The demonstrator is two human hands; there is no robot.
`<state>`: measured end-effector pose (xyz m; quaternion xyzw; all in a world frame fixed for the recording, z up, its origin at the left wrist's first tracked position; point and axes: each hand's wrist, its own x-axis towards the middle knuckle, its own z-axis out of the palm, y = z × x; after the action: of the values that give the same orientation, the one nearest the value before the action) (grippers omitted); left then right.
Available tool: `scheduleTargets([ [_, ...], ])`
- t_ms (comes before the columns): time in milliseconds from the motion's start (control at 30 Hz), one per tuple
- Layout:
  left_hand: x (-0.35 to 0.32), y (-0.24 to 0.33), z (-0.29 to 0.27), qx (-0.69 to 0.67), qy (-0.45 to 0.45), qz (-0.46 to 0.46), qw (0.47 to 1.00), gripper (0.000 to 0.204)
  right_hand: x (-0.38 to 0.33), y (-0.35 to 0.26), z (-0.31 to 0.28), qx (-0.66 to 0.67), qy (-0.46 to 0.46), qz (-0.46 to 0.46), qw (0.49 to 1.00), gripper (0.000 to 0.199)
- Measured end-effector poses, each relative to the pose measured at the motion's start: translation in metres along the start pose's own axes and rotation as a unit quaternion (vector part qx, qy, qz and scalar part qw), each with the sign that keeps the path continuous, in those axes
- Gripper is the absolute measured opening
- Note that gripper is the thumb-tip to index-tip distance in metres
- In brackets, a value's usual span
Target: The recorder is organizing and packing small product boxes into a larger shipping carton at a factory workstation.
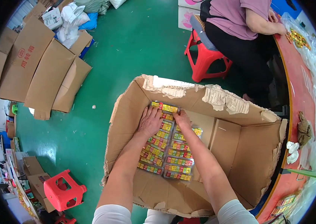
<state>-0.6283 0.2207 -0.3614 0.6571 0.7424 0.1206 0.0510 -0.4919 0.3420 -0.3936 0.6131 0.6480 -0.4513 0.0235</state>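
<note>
1. Inside the brown carton (259, 156), on the bottom toward the left wall: clear plastic packs (152, 151) of small red, yellow and green pieces, in two neighbouring columns.
2. Torn, ragged rim. Left column near the left wall, so little room on that side; wider room to the right, with bare cardboard showing beyond the right column.
3. Outside: green floor (105, 56) to the left, with a red stool (62, 190) near lower left; red worktop (294, 63) just beside the carton on the right.
4. Long axis of packs roughly left to right, right ends dipping slightly toward the near side; columns running far to near.
5. Left hand (151, 121): laid over the left column, fingers stretched, slightly apart, reaching onto the farthest pack (165, 107).
6. Right hand (182, 119): fingers bent, tips at or just beside that pack's right end. Grip or mere touch, both hands: cannot tell.
</note>
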Motion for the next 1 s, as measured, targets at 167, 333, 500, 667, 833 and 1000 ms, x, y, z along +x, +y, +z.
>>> scheduleTargets([
  [167, 0.006, 0.007, -0.001, 0.009, -0.009, -0.018, 1.000, 0.050, 0.001, -0.005, -0.007, -0.006, -0.003, 0.022, 1.000, 0.057],
  [333, 0.004, 0.005, -0.005, -0.024, -0.059, -0.042, 0.997, 0.053, -0.002, -0.006, -0.011, -0.033, -0.033, 0.011, 0.999, 0.060],
  [500, -0.005, 0.005, -0.008, -0.014, -0.040, -0.038, 0.998, 0.059, -0.009, -0.004, -0.021, -0.058, -0.016, -0.022, 0.998, 0.058],
  [667, -0.004, 0.017, -0.006, -0.006, -0.082, -0.041, 0.996, 0.071, -0.010, 0.019, -0.019, -0.026, 0.084, -0.079, 0.993, 0.050],
  [833, -0.020, 0.011, -0.002, 0.010, -0.125, -0.058, 0.990, 0.080, -0.056, -0.004, -0.027, -0.112, 0.151, -0.252, 0.949, 0.036],
  [1000, -0.020, 0.011, 0.010, 0.035, -0.112, -0.048, 0.992, 0.080, -0.056, -0.009, -0.021, -0.191, 0.156, -0.448, 0.859, 0.046],
])
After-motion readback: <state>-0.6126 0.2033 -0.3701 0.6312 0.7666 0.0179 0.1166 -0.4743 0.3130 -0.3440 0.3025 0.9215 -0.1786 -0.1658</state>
